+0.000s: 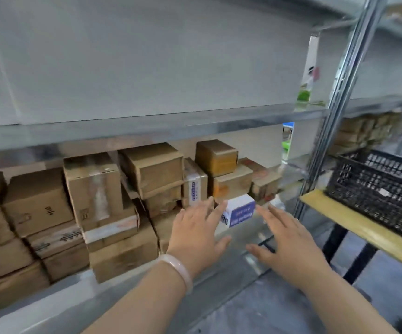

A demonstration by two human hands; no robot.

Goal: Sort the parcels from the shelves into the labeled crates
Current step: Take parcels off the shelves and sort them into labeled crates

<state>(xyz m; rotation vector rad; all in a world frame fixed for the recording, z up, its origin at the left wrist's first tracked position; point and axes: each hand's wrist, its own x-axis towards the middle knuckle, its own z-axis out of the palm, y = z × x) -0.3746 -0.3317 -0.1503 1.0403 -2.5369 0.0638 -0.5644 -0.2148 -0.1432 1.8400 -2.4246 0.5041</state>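
Stands at a metal shelf [62, 302] packed with stacked brown cardboard parcels [94, 186]. Reaches both hands in toward a small white-and-blue box [239, 210] lying at the shelf's front, just right of the brown stacks and below a smaller brown box [215, 156]. Holds the left hand [196, 233] flat and wide, fingers straight and spread, fingertips at the box's left end; cannot tell through the blur whether touching or only just beside. Holds the right hand [289, 242] wide as well, fingers spread, palm down, just right of the box and apart from it. Grips nothing with either hand. Wears a pale bracelet [183, 271] on the left wrist. Faces, further right past the shelf's upright post [335, 112], a black slatted crate [375, 186] on a yellow-topped bench [354, 218], well apart from the box. Shows more brown parcels [363, 131] behind the crate, blurred.
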